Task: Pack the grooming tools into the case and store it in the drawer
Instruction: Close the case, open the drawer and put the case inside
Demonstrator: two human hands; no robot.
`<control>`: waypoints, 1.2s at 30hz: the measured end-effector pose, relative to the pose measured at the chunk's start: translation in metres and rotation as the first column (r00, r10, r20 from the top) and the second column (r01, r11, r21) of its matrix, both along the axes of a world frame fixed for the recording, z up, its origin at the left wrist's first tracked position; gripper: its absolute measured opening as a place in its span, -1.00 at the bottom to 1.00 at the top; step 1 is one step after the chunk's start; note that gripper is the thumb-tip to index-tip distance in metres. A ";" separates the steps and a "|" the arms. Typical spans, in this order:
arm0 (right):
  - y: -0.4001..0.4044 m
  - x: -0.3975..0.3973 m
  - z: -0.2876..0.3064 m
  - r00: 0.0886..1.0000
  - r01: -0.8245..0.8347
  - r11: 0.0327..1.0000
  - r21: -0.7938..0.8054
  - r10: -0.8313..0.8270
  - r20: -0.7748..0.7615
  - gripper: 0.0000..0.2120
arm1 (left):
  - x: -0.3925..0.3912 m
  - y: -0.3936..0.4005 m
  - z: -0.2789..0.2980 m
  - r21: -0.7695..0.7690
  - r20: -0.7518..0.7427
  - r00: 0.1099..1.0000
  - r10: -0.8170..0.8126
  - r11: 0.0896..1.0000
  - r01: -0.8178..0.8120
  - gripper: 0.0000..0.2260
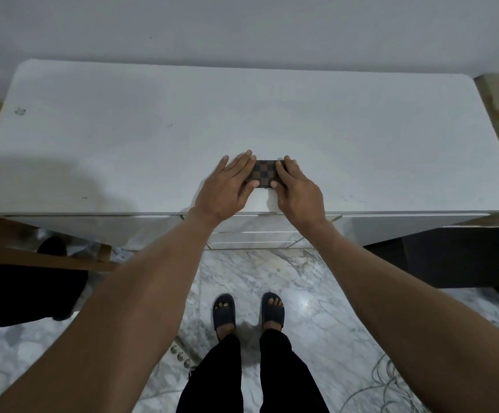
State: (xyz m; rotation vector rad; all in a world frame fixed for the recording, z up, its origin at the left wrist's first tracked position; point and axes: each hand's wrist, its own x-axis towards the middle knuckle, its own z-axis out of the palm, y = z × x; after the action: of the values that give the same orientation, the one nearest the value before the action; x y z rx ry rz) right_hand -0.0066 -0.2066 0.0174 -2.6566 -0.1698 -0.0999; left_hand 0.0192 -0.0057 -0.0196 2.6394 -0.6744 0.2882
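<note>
A small brown checkered case [264, 173] lies closed and flat on the white cabinet top [153, 129], near its front edge. My left hand [227, 184] rests on the case's left side with fingers spread over it and the thumb at its front edge. My right hand [297, 186] covers its right side, fingers on top and thumb at the front. No grooming tools are visible outside the case. Below the hands, the cabinet's drawer fronts [257, 234] look shut.
The cabinet stands against a pale wall. A wooden chair [48, 257] with dark cloth is at the left, a dark box [456, 254] at the right. My feet in black sandals [248, 312] stand on marble floor, with a power strip [182, 356] and cables [388, 383] nearby.
</note>
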 end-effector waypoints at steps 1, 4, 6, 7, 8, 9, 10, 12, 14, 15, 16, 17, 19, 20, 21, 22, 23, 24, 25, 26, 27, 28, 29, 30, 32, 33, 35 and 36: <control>0.000 0.000 -0.001 1.000 0.000 1.000 0.000 0.000 -0.002 -0.60 | 0.000 0.000 0.000 -0.003 -0.005 1.000 -0.002 1.000 0.002 -0.49; 0.000 -0.001 0.003 1.000 -0.001 1.000 -0.011 0.001 -0.007 -0.60 | 0.000 0.000 0.001 0.003 -0.028 0.999 -0.016 1.000 0.016 -0.48; 0.000 0.000 0.010 0.999 -0.018 0.997 -0.068 0.016 -0.031 -0.58 | -0.001 0.000 0.006 0.013 -0.094 0.995 -0.013 1.000 0.014 -0.44; 0.000 -0.001 0.014 0.998 -0.043 0.993 -0.108 0.039 -0.045 -0.55 | -0.004 -0.001 0.009 0.013 -0.145 0.989 0.004 1.000 -0.002 -0.41; -0.001 -0.002 0.019 0.996 -0.074 0.987 -0.145 0.068 -0.051 -0.53 | -0.008 -0.003 0.012 0.007 -0.195 0.980 0.026 1.000 -0.026 -0.38; -0.003 -0.004 0.023 0.995 -0.097 0.981 -0.171 0.091 -0.044 -0.52 | -0.015 -0.005 0.015 -0.006 -0.232 0.971 0.048 0.999 -0.051 -0.35; -0.005 -0.007 0.026 0.995 -0.102 0.977 -0.186 0.098 -0.031 -0.52 | -0.023 -0.006 0.017 -0.020 -0.245 0.968 0.062 0.997 -0.069 -0.34; -0.010 -0.019 0.032 0.998 -0.069 0.979 -0.191 0.066 -0.023 -0.51 | -0.042 -0.005 0.017 -0.027 -0.207 0.976 0.069 0.997 -0.076 -0.37; -0.015 -0.036 0.034 0.998 -0.048 0.983 -0.179 0.040 -0.050 -0.50 | -0.063 0.000 0.016 -0.025 -0.140 0.987 0.080 0.996 -0.084 -0.42; -0.017 -0.044 0.035 0.997 -0.052 0.983 -0.177 0.040 -0.070 -0.49 | -0.074 0.001 0.015 -0.026 -0.119 0.988 0.101 0.994 -0.105 -0.44; -0.020 -0.053 0.035 0.995 -0.062 0.982 -0.180 0.046 -0.090 -0.49 | -0.084 0.002 0.014 -0.026 -0.114 0.985 0.129 0.991 -0.132 -0.46; -0.022 -0.060 0.034 0.993 -0.071 0.980 -0.184 0.052 -0.106 -0.49 | -0.095 0.004 0.013 -0.027 -0.114 0.981 0.154 0.987 -0.158 -0.47; -0.025 -0.076 0.033 0.991 -0.075 0.979 -0.188 0.052 -0.124 -0.49 | -0.114 0.007 0.008 -0.043 -0.102 0.980 0.170 0.984 -0.175 -0.51; -0.026 -0.084 0.032 0.991 -0.072 0.979 -0.188 0.049 -0.122 -0.49 | -0.123 0.008 0.005 -0.049 -0.089 0.984 0.154 0.986 -0.159 -0.53; -0.027 -0.092 0.031 0.993 -0.069 0.979 -0.191 0.049 -0.111 -0.50 | -0.132 0.010 0.002 -0.047 -0.073 0.989 0.129 0.990 -0.133 -0.54; -0.027 -0.100 0.029 0.994 -0.071 0.977 -0.199 0.053 -0.093 -0.51 | -0.140 0.011 -0.002 -0.037 -0.061 0.992 0.107 0.993 -0.110 -0.55; -0.028 -0.107 0.026 0.995 -0.077 0.975 -0.210 0.061 -0.081 -0.53 | -0.148 0.011 -0.006 -0.025 -0.060 0.994 0.097 0.995 -0.098 -0.55; -0.030 -0.114 0.024 0.995 -0.083 0.972 -0.219 0.067 -0.076 -0.55 | -0.156 0.010 -0.010 -0.011 -0.073 0.992 0.104 0.994 -0.105 -0.55; -0.032 -0.120 0.021 0.994 -0.086 0.971 -0.221 0.070 -0.080 -0.55 | -0.162 0.010 -0.014 0.004 -0.102 0.986 0.129 0.992 -0.130 -0.53; -0.034 -0.125 0.018 0.994 -0.086 0.972 -0.220 0.068 -0.089 -0.55 | -0.167 0.010 -0.016 0.019 -0.144 0.976 0.162 0.987 -0.161 -0.50; -0.037 -0.129 0.015 0.992 -0.087 0.972 -0.219 0.065 -0.106 -0.54 | -0.170 0.010 -0.018 0.034 -0.192 0.962 0.196 0.981 -0.194 -0.46; -0.040 -0.131 0.011 0.990 -0.092 0.971 -0.221 0.065 -0.124 -0.51 | -0.170 0.010 -0.019 0.052 -0.239 0.943 0.230 0.973 -0.224 -0.42; -0.043 -0.131 0.007 0.988 -0.100 0.969 -0.226 0.070 -0.139 -0.49 | -0.169 0.010 -0.020 0.074 -0.278 0.924 0.263 0.965 -0.252 -0.39; -0.046 -0.129 0.003 0.985 -0.113 0.965 -0.236 0.078 -0.154 -0.46 | -0.167 0.009 -0.020 0.094 -0.303 0.907 0.292 0.956 -0.277 -0.36; -0.053 -0.123 -0.006 0.978 -0.135 0.958 -0.254 0.087 -0.191 -0.39 | -0.159 0.008 -0.020 0.131 -0.298 0.898 0.324 0.946 -0.298 -0.33; -0.055 -0.119 -0.009 0.975 -0.140 0.955 -0.261 0.086 -0.206 -0.37 | -0.155 0.007 -0.018 0.152 -0.286 0.899 0.332 0.942 -0.300 -0.33; -0.059 -0.114 -0.014 0.968 -0.146 0.952 -0.270 0.080 -0.240 -0.35 | -0.149 0.008 -0.015 0.203 -0.284 0.889 0.359 0.929 -0.310 -0.34; -0.059 -0.112 -0.016 0.964 -0.152 0.950 -0.274 0.081 -0.253 -0.35 | -0.146 0.008 -0.013 0.212 -0.281 0.885 0.371 0.923 -0.320 -0.34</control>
State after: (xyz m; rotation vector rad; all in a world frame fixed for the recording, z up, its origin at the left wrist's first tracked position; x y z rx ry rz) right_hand -0.1182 -0.2659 0.0010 -2.9140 -0.2810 0.3076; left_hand -0.1268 0.0027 -0.0327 2.8601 -0.1182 -0.1013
